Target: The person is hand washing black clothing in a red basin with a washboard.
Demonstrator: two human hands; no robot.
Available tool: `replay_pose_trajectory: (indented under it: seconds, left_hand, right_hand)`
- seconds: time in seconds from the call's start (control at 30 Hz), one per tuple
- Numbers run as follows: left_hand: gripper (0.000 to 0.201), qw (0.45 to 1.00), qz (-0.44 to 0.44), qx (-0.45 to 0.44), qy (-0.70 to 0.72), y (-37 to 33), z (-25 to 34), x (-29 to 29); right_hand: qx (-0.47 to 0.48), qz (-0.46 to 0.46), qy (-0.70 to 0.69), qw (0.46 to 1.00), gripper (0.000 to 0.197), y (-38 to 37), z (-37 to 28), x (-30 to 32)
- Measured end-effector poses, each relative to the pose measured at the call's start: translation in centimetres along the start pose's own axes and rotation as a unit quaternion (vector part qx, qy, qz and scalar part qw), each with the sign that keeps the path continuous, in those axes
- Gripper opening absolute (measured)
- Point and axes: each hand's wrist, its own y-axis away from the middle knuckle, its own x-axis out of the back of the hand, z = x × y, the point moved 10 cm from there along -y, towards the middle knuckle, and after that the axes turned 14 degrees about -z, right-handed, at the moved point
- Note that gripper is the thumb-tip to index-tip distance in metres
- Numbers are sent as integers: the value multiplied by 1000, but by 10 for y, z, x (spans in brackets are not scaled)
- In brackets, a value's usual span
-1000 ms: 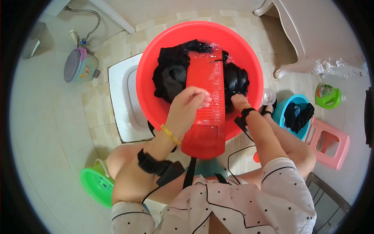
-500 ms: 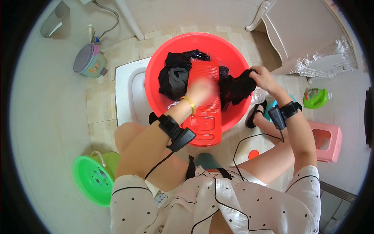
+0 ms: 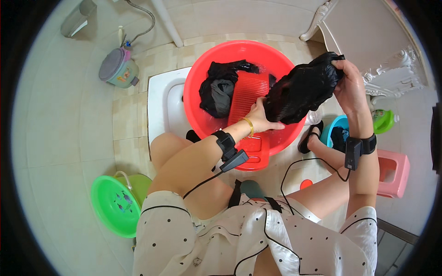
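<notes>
A wet black garment (image 3: 301,89) is stretched out above the right side of a red basin (image 3: 198,69). My right hand (image 3: 351,87) grips its upper right end, raised past the basin's rim. At its lower left end my left hand (image 3: 258,118) holds the cloth between thumb and fingers; part of that grip is hidden. A red ridged washboard (image 3: 248,94) leans in the basin, its lower end over the near rim, beneath my left hand. Left of the board, another black garment (image 3: 214,94) with a grey patch lies in the water.
Left of the basin is a white squat toilet (image 3: 159,110). A green bucket (image 3: 110,202) stands at the lower left. To the right are a blue basin (image 3: 328,131) with dark cloth, a pink stool (image 3: 395,172) and a green bottle (image 3: 383,122). A white carved cabinet (image 3: 368,37) stands far right.
My right hand has lifted the black garment up and to the right, out over the basin's rim. My left hand has left the washboard's middle and moved onto the garment's lower end.
</notes>
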Motion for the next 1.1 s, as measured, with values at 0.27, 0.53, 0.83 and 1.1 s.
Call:
replay_pose_trajectory:
  seconds: [0.27, 0.53, 0.83, 1.1]
  left_hand:
    - [34, 963, -26, 151, -220, -4, -69, 26]
    - [32, 910, -162, 35, -381, 30, -64, -35]
    - [30, 903, -210, -94, -362, 40, -30, -69]
    - [26, 892, -223, -105, -380, 41, -24, -70]
  right_hand:
    - [-132, 36, -30, 990, 12, 8, 183, 37]
    - [-300, -50, 415, 858, 49, 70, 323, 59]
    - [-433, 68, 454, 775, 44, 68, 370, 84]
    - [-461, -40, 428, 776, 51, 63, 388, 52]
